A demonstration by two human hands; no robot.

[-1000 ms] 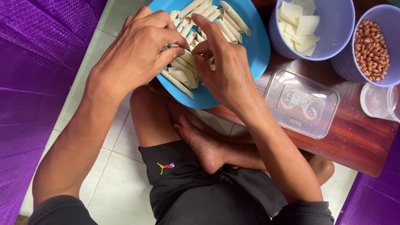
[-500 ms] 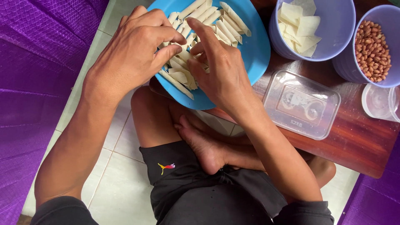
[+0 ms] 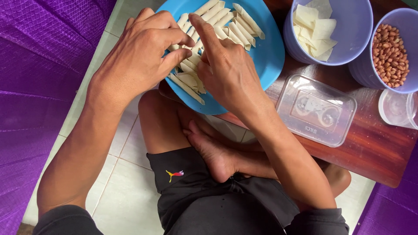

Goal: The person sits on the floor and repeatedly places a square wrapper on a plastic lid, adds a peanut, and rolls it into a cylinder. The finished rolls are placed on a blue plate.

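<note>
Landmark: blue plate (image 3: pixel 265 56), resting on a wooden board (image 3: pixel 370 148)
Left hand (image 3: pixel 139 61): over the plate's near-left rim; thumb and fingers pinched on a pale rolled pastry stick (image 3: pixel 185 69)
Right hand (image 3: pixel 226 69): just right of the left, over the plate's middle; forefinger stretched out onto the sticks, holding nothing that shows
Clear plastic lid (image 3: pixel 317 109): right of the plate, nearer
Lilac bowl of wrappers (image 3: pixel 331 30): right of the plate
Bowl of peanuts (image 3: pixel 389 48): farther right still

glossy plastic plate (image 3: pixel 270 56), polished wood tbl (image 3: pixel 374 148)
</note>
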